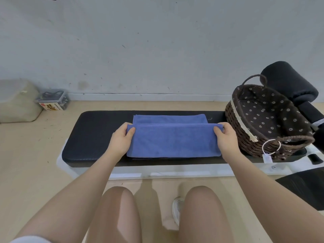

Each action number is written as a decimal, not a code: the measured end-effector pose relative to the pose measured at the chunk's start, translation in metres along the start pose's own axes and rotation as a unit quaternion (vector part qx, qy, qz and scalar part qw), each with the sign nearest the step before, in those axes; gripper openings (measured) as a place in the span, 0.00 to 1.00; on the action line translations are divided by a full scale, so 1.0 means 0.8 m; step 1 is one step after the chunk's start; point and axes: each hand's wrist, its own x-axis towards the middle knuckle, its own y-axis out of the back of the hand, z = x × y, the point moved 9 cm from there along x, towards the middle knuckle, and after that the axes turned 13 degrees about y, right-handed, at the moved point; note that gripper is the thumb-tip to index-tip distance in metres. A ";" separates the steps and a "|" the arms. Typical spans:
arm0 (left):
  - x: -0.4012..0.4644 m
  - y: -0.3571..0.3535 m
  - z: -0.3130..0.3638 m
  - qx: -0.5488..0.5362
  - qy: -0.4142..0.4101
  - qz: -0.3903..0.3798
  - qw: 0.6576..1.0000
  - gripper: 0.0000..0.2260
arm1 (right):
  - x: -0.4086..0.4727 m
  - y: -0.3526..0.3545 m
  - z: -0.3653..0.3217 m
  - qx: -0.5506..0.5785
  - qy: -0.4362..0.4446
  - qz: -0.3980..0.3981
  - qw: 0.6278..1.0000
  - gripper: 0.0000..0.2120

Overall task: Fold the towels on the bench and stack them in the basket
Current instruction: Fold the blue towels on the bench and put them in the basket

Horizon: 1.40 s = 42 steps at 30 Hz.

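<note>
Right now my left hand [121, 137] and right hand [226, 135] each pinch an upper corner of a blue towel [173, 142], thumbs on top and fingers curled behind the edge. Partly folded, the towel lies on the black bench [94, 135] with its long axis running left to right between my hands, its far strip flat beyond my grip. At the bench's right end sits the wicker basket [245, 137], just beside my right hand, so that hand is nearer for the transfer.
</note>
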 end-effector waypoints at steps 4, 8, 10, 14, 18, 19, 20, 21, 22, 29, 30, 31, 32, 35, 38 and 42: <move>0.041 -0.007 0.001 0.009 0.020 0.022 1.000 0.10 | 0.041 -0.027 0.004 -0.023 -0.001 -0.020 1.000 0.05; 0.075 -0.015 0.001 0.048 0.030 0.033 0.998 0.11 | 0.070 -0.051 0.022 -0.061 -0.041 -0.044 0.996 0.09; 0.087 -0.020 0.007 0.096 0.017 0.042 0.994 0.12 | 0.082 -0.058 0.032 -0.089 -0.062 -0.052 0.993 0.12; 0.102 -0.028 0.019 0.204 -0.002 0.066 0.977 0.11 | 0.102 -0.063 0.045 -0.147 -0.077 -0.067 0.984 0.13; 0.115 -0.035 0.022 0.259 0.002 0.083 0.962 0.13 | 0.111 -0.065 0.048 -0.205 -0.066 -0.072 0.974 0.12; 0.115 -0.036 0.023 0.273 0.004 0.085 0.958 0.13 | 0.111 -0.065 0.049 -0.220 -0.064 -0.071 0.971 0.12; 0.116 -0.037 0.023 0.287 0.007 0.087 0.954 0.13 | 0.110 -0.065 0.049 -0.234 -0.061 -0.070 0.968 0.11; 0.116 -0.038 0.023 0.301 0.010 0.090 0.949 0.14 | 0.110 -0.065 0.048 -0.249 -0.058 -0.070 0.964 0.11; 0.115 -0.038 0.024 0.311 0.014 0.093 0.946 0.14 | 0.109 -0.065 0.047 -0.263 -0.058 -0.069 0.960 0.11; 0.068 -0.053 0.077 0.345 -0.187 0.206 0.897 0.20 | 0.088 -0.098 -0.015 -0.415 0.141 -0.063 0.896 0.23; 0.061 -0.075 0.084 0.349 -0.232 0.152 0.895 0.20 | 0.075 -0.122 -0.029 -0.381 0.196 -0.096 0.898 0.23; 0.054 -0.103 0.085 0.362 -0.264 0.071 0.891 0.20 | 0.058 -0.152 -0.039 -0.342 0.236 -0.147 0.898 0.23; 0.048 -0.130 0.076 0.380 -0.271 -0.009 0.884 0.22 | 0.040 -0.181 -0.044 -0.311 0.260 -0.205 0.891 0.26; 0.054 -0.157 0.035 0.449 -0.221 -0.089 0.861 0.26 | 0.003 -0.236 -0.034 -0.329 0.255 -0.339 0.844 0.32; 0.062 -0.148 0.017 0.468 -0.204 -0.069 0.857 0.36 | 0.005 -0.229 -0.017 -0.378 0.236 -0.342 0.827 0.41; 0.063 -0.135 0.011 0.463 -0.173 -0.070 0.866 0.45 | 0.016 -0.193 0.007 -0.432 0.188 -0.334 0.817 0.29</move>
